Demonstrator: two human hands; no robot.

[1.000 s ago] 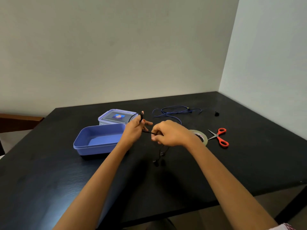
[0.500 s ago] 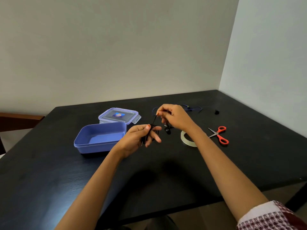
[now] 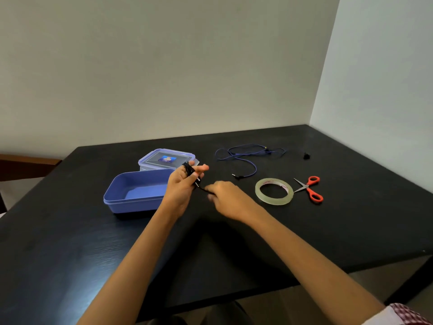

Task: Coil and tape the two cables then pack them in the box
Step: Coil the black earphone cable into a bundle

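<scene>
Here, the left hand [image 3: 185, 184] is held up above the black tabletop [image 3: 351, 221], with the thin black cable [image 3: 190, 170] wound in loops round its fingers. The fingers work like a little spool, so the loops come out the same size and do not fall apart. The right hand [image 3: 226, 199] is just beside it and a bit blurry. It seems to pinch the loose end of the black cable and pull it tight, so the next loop can go on neatly. So both hands are grasping the same cable, and the coiling looks nearly done.

The thin blue cable [image 3: 243, 158] lies loose and messy farther back on the tabletop, well apart from the hands. It is not coiled yet.

The open blue plastic box [image 3: 112, 198] sits just to the left of the left hand, with nothing in it that I can see. It is ready for the cables. Its clear lid with a blue sticker [image 3: 166, 158] lies right behind it, out of the way.

The roll of clear sticky tape [image 3: 274, 191] and the orange-handled scissors [image 3: 310, 188] wait near the right hand, easy to grab when the coil needs taping.
</scene>
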